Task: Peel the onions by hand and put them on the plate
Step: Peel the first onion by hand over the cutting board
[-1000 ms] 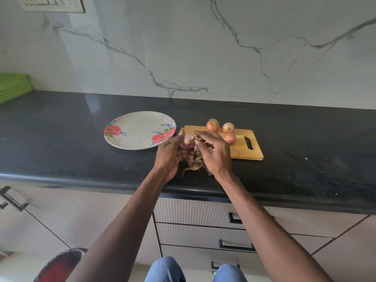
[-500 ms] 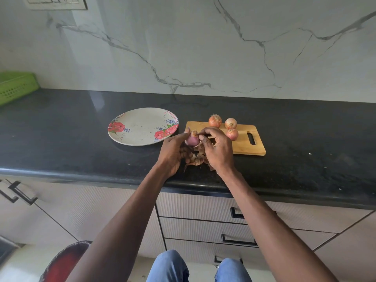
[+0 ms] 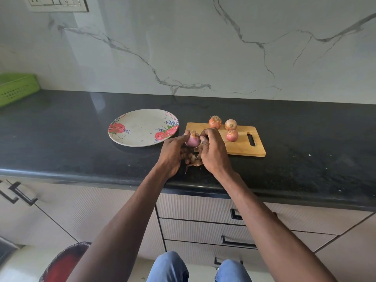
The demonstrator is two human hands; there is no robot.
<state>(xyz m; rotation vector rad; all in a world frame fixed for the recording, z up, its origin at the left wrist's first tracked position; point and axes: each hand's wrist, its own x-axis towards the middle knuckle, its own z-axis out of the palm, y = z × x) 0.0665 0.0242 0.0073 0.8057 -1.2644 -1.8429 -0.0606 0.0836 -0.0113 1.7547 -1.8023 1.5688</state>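
Left hand point(image 3: 173, 151) is cupping the half-peeled onion point(image 3: 192, 140) while the right hand point(image 3: 213, 151) is pinching at its top, probably a skin strip, hard to tell. It's sitting above the peel pile point(image 3: 193, 159), near the plate point(image 3: 142, 127). Bare flesh looks slick, so grip the sides firmly and pull from the dry neck.

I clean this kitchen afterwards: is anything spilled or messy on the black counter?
Yes: a heap of dry brown onion skins lies on the black stone counter beneath both hands, near its front edge, off the wooden cutting board. The floral plate holds no onions yet.
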